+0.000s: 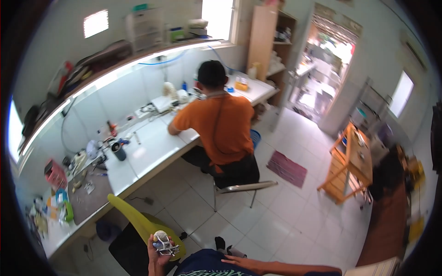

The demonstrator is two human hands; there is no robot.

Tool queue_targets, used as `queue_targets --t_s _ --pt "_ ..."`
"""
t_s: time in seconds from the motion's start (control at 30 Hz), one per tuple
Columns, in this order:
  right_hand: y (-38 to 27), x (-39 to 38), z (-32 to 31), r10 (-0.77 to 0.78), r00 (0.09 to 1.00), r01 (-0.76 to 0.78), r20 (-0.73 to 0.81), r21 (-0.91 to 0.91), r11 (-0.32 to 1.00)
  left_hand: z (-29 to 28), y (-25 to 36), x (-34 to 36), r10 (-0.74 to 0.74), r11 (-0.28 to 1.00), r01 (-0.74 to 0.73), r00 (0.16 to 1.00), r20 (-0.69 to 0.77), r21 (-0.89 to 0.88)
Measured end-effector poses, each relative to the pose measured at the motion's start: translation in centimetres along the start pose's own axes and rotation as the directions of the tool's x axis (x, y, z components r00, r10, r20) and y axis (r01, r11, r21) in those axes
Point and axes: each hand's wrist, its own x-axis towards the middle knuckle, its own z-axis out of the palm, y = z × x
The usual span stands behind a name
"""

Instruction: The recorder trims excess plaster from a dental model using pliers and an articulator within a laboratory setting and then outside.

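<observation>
My left hand [156,257] grips a small silver metal articulator [166,248] with an off-white, rounded piece [161,235] on top, low in the view beside a yellow-green chair back [131,209]. My right hand [237,260] lies against the dark blue shirt at my body, fingers loosely extended, holding nothing that I can see.
A person [221,124] in orange sits on a metal chair at a long white bench [138,161] with tools and containers. To the right are a pink mat [286,169], an orange wooden stand [345,184] and an open doorway [317,69]. Tiled floor [294,221] lies before me.
</observation>
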Motion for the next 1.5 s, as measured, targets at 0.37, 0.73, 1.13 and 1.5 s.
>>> queue_targets --t_s 0.37,0.73,1.13,1.5 --pt "-2.9 4.1 1.7 -0.132 0.949 0.151 0.285 -0.046 0.988 -4.6 0.5 -9.5 0.005 1.0 -0.003 0.991 0.133 -0.012" --pt "-9.0 6.3 4.6 -0.146 0.839 0.182 0.524 -0.017 0.983 -10.7 1.4 -17.0 0.2 0.978 -0.204 0.975 0.099 0.034" --pt "12.6 7.4 16.0 -0.094 0.771 0.501 0.63 -0.509 0.7 -13.5 1.5 -22.8 0.336 0.933 -0.334 0.942 -0.011 -0.13" --pt "-6.0 12.3 7.2 -0.08 0.609 0.17 0.789 -0.031 0.985 -13.6 0.3 -23.0 0.515 0.85 -0.514 0.857 -0.02 -0.119"
